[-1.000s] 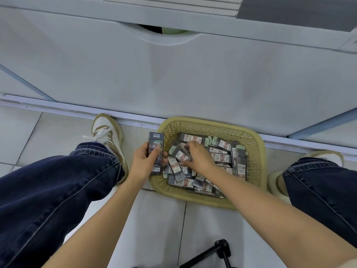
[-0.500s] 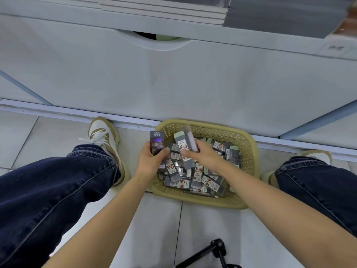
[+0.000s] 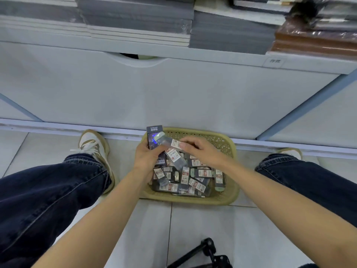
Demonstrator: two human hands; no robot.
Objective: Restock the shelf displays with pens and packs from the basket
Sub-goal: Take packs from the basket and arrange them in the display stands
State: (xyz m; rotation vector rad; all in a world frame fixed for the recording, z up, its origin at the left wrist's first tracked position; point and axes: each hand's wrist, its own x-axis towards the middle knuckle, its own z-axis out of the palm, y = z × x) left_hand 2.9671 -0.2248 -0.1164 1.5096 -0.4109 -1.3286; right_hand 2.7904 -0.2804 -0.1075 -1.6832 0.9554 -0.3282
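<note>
A yellow woven plastic basket (image 3: 230,149) sits on the tiled floor against the shelf base, filled with several small clear packs (image 3: 195,179) with red and white labels. My left hand (image 3: 146,158) grips a dark upright box (image 3: 152,135) above the basket's left rim, along with a clear pack below it. My right hand (image 3: 201,151) pinches another clear pack (image 3: 170,143) and holds it against the dark box.
A white shelf base panel (image 3: 173,93) rises behind the basket. Stacked grey and brown notebooks (image 3: 231,31) lie on the shelf above. My knees in dark jeans flank the basket. A black tripod (image 3: 208,252) stands on the floor close to me.
Both hands rose above the basket. My right hand lifted a clear pack and brought it leftward against the dark box. The view tilted up, showing the notebook shelf.
</note>
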